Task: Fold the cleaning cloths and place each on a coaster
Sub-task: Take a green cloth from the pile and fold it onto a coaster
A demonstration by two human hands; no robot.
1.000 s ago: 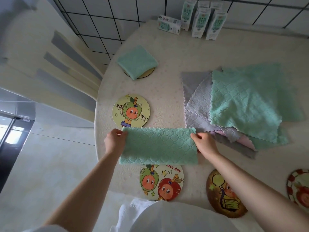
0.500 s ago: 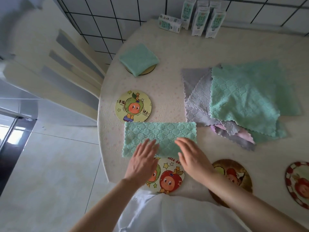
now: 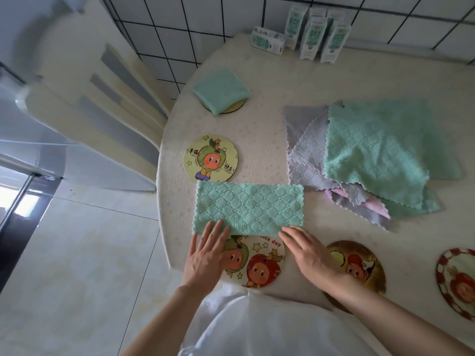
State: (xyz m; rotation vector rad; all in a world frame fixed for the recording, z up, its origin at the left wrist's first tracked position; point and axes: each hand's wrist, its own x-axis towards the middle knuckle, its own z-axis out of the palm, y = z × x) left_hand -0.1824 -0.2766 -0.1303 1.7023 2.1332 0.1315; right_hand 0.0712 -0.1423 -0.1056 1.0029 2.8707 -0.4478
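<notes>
Coasters (image 3: pixel 210 159): five. Folded green cloths (image 3: pixel 248 208): two, with one loose pile of cloths (image 3: pixel 370 155). Cartons (image 3: pixel 313 38): at least five.

A home kitchen or dining corner: a round table (image 3: pixel 270 73) stands against a white tiled wall (image 3: pixel 205 19), with a cream slatted chair (image 3: pixel 102 98) beside it, milk cartons (image 3: pixel 311 34) at the back and cartoon coasters (image 3: pixel 210 158) laid out.
</notes>
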